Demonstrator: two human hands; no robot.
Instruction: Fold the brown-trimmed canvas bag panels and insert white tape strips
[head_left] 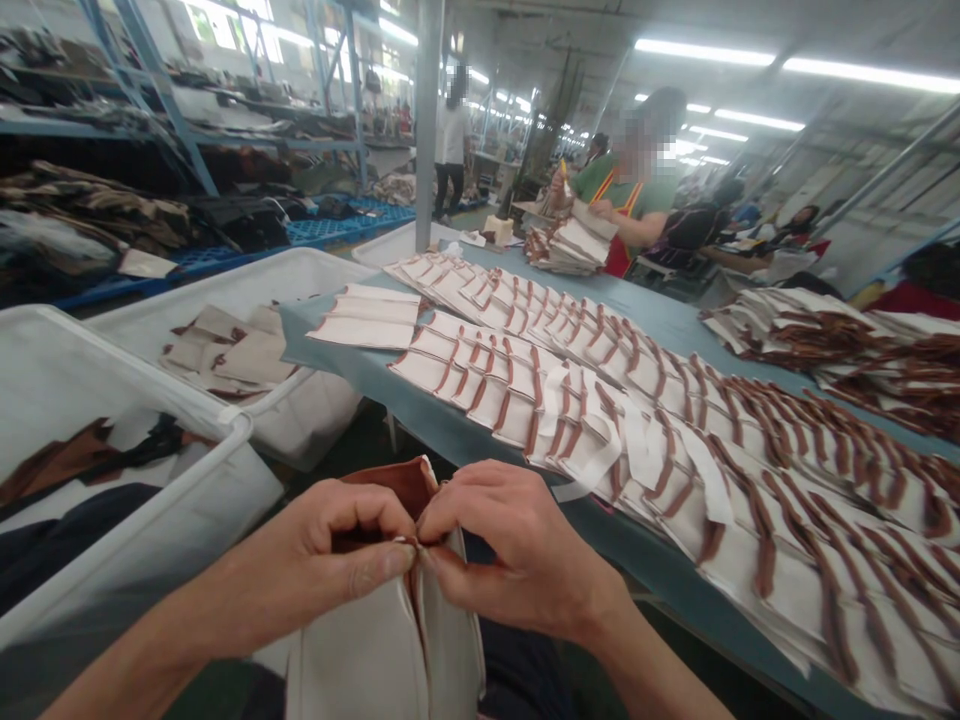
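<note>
Both hands meet low in the middle of the view, in front of the person and short of the table's near edge. The left hand [330, 545] and right hand [517, 560] are each closed in a pinch, thumbs and fingertips touching, on the top edge of a cream fabric piece [390, 640] with a brown lining [397, 480] showing behind the knuckles. The piece hangs down between the wrists.

Beyond it, the blue table [420, 410] carries overlapping rows of cream pieces with brown trim [525, 390]. White strips [600, 455] lie across some (any print on them is too small to tell). To the left stand two white bins [225, 425] holding more cut pieces. At the table's far end a co-worker [637, 190] holds a stack of pieces [574, 245].
</note>
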